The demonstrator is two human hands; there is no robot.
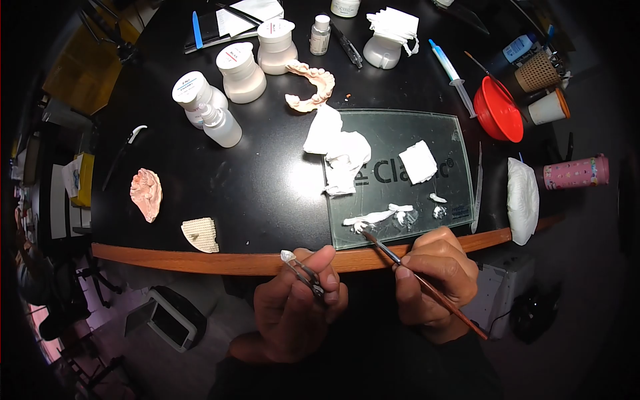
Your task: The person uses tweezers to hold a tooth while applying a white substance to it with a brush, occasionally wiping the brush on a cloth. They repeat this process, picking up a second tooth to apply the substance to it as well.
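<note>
My left hand (297, 307) is closed around a small metal clamp (303, 273). A small whitish tooth-shaped piece (287, 256) sits in the clamp's jaws. In my right hand (437, 283) is a fine brush (427, 283) with a reddish-brown handle, pinched between thumb and fingers. Its dark tip touches or hovers just at a strip of white paste (370, 219) on the glass slab (393, 123). Further right on the slab lie a smaller dab of paste (438, 198) and a folded white tissue (419, 163).
Crumpled tissue (347, 157) overlaps the slab's left edge. Behind it lies a dental arch model (313, 85), near lidded jars (241, 77). A red bowl (497, 110), a syringe (453, 79) and a white pad (522, 200) are to the right. A pink model piece (146, 193) and a honeycomb block (201, 235) lie left.
</note>
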